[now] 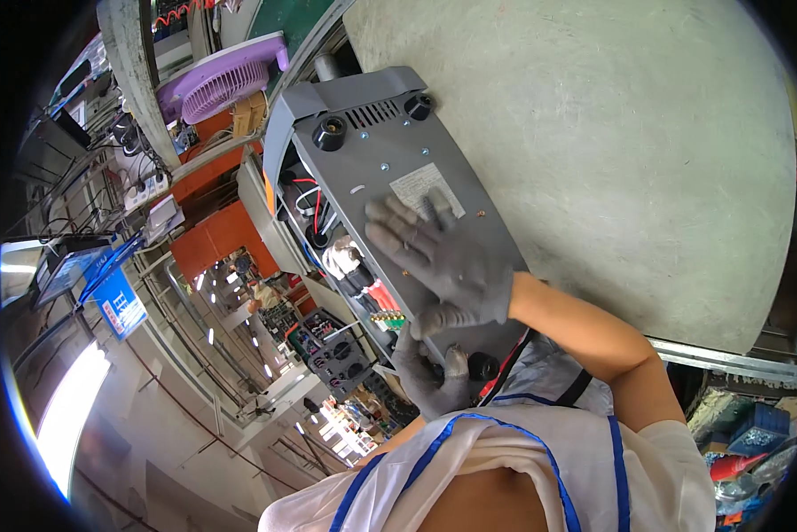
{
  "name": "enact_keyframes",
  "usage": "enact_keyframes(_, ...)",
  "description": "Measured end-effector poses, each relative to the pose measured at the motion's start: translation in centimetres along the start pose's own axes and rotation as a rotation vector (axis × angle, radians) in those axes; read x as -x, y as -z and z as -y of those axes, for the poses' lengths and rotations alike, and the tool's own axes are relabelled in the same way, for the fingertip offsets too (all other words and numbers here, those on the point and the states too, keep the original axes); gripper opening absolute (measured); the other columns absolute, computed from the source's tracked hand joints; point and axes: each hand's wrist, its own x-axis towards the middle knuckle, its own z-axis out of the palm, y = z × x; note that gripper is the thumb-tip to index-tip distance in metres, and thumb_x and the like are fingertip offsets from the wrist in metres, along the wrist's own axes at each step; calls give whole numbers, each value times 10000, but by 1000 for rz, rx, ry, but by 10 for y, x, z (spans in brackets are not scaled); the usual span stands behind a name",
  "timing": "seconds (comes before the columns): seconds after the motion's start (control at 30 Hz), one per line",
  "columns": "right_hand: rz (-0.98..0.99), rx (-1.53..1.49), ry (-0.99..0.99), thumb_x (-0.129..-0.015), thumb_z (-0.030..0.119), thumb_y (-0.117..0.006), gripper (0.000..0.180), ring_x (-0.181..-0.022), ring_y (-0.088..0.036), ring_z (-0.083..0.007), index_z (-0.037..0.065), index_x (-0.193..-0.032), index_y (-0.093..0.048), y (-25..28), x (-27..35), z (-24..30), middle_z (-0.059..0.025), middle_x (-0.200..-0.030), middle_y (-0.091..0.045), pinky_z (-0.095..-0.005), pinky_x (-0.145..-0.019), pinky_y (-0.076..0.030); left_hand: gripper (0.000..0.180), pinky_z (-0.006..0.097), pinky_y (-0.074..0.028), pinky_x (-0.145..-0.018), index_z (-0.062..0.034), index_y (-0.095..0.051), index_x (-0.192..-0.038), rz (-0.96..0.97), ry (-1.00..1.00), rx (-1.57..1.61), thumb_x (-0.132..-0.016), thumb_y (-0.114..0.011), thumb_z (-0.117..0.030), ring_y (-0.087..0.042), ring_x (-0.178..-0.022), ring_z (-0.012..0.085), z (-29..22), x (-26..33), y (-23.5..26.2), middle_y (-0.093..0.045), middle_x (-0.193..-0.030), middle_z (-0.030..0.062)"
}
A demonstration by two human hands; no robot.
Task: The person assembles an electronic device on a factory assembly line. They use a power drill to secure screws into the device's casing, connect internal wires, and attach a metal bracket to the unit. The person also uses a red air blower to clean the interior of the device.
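Note:
A long grey machine casing (416,173) lies on the bench with its underside toward me. That face carries a pale label (427,191), several screws, vent slots and black rubber feet (330,133). Wearing a grey glove, my right hand (451,257) is spread over the panel just below the label, fingers stretched out. My gloved left hand (429,381) sits at the casing's near corner beside a rubber foot (482,366). Its thumb and fingers are apart and curved; how firmly it touches the edge I cannot tell. Along the casing's left side, red and black wires (314,208) show.
A pale green tabletop (629,133) stretches away to the right. At upper left stands a purple fan (225,84). A blue sign (121,310) hangs at left. Dark panels with round parts (336,350) stand behind the casing's left side. Blue boxes (760,430) sit at lower right.

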Motion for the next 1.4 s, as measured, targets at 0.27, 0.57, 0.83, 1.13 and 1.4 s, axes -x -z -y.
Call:
enact_keyframes(0.27,-93,89,-160,-815,772,-222,997,-1412,-140,-353,32,-1473,-111,-5,-6,-25,-191,-1519,-169,-511,-1123,-49,634,233,-421,-730,55,-376,-1331,63,149,16,-780,-656,-85,-510,-799,93,-3,5,11,-557,-949,53)
enact_keyframes(0.57,-95,267,-385,-915,496,-422,688,-1298,-366,-357,14,-1397,-329,-18,81,18,-221,-1432,-339,-488,-1079,-237,551,234,-403,-689,56,-372,-1341,281,125,119,-870,-577,-144,-467,-775,97,8,-8,34,-519,-913,43)
enact_keyframes(0.83,-99,24,-866,-947,354,-456,414,-892,-619,-292,17,-1182,-501,25,124,109,-164,-990,-623,-354,-813,-470,468,341,-430,-859,40,-555,-1118,-357,49,139,-945,-420,-372,-526,-965,192,105,-34,155,-582,-1052,118)
enact_keyframes(1.13,-405,278,-584,-975,283,-434,264,-585,-562,-160,34,-924,-505,-57,99,132,-73,-637,-557,-321,-543,-435,502,363,-485,-757,-11,-595,-986,-254,859,1236,-914,-442,-483,-587,-850,259,287,-8,139,-628,-913,128)
enact_keyframes(1.4,-298,125,-893,-980,304,-425,301,-599,-508,-131,36,-878,-514,-39,83,138,-58,-652,-522,-314,-536,-413,479,313,-357,-483,-81,-472,-564,-192,877,1677,-925,-342,-367,-439,-471,158,325,-34,87,-480,-520,43)
